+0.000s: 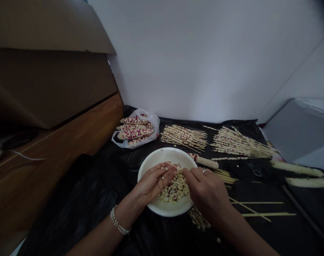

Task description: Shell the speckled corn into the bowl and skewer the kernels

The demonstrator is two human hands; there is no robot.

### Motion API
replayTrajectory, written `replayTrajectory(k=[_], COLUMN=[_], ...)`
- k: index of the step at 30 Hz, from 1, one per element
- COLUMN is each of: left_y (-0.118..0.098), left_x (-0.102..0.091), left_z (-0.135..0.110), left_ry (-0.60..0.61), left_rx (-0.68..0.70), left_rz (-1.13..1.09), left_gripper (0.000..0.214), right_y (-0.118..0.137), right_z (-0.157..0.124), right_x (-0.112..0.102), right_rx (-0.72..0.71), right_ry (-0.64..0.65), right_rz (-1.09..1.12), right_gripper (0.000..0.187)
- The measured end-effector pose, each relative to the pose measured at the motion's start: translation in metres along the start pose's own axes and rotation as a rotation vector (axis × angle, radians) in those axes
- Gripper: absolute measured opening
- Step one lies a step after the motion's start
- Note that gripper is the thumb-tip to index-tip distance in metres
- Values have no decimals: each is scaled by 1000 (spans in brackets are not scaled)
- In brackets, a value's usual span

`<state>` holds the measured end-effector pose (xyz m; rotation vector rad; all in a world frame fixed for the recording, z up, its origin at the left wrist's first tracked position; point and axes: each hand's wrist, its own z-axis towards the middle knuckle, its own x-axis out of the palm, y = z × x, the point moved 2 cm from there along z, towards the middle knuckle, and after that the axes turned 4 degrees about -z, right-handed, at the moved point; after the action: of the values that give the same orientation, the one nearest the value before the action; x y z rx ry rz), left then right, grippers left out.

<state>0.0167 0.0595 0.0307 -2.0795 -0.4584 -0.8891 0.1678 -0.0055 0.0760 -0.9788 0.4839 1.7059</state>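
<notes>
My right hand (pixel 206 186), wearing a ring, is closed on a thin wooden skewer (pixel 172 164). One end of the skewer reaches my left fingertips. A stick in line with it shows past my right wrist. My left hand (pixel 155 181) is palm up with fingers curled, cupping a few pale corn kernels (pixel 163 177). Both hands are over a white bowl (pixel 165 212), which holds many loose cream and dark red kernels (pixel 175 190). Just behind the bowl lies a partly stripped corn cob (pixel 204 161).
A plastic bag (pixel 154 119) of speckled cobs (pixel 135 133) lies behind the bowl. Kernel-threaded skewers lie in a middle pile (pixel 182 137) and a right pile (pixel 233 142). Bare skewers (pixel 224 176) and pale cobs (pixel 297 168) are on the right. Black plastic (pixel 98 199) covers the surface.
</notes>
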Motion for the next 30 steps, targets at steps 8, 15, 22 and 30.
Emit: replayTrajectory(k=[8, 15, 22, 30], left_y=[-3, -5, -5, -1], left_x=[0, -3, -3, 1], left_z=[0, 5, 6, 1], left_ry=[-108, -112, -88, -103], left_rx=[13, -44, -25, 11], left_rz=[0, -121, -138, -37], left_gripper=[9, 25, 29, 29], right_y=[0, 1, 2, 3], right_z=[0, 0, -1, -3], right_x=[-1, 3, 4, 8], right_rx=[7, -3, -14, -30], right_ry=[16, 67, 128, 107], right_rz=[-3, -23, -35, -46], right_gripper=[20, 18, 16, 15])
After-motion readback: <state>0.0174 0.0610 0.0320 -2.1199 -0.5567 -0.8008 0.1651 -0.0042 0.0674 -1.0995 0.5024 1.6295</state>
